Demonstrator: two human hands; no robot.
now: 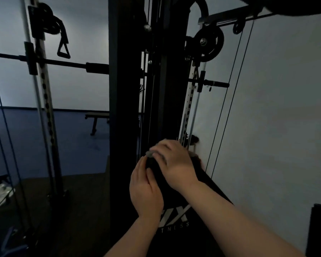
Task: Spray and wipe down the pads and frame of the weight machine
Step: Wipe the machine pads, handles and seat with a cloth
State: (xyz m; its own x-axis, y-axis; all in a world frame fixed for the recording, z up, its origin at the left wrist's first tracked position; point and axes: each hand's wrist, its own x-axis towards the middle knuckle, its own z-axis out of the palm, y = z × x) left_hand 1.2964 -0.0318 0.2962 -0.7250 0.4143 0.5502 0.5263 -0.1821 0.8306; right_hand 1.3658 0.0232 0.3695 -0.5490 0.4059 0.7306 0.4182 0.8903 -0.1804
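Frame (126, 89): matt black metal. Side upright (44, 86): pale bare metal, perforated, dull sheen. Pulley (208, 42): black, slight gloss, shiny bolt at hub. Pad (176, 216): smooth black, matt, pale printed lettering. Wall (276, 108): smooth matt paint. Floor (72, 145): matt blue.

Black frame (126, 108), blue floor (72, 141)
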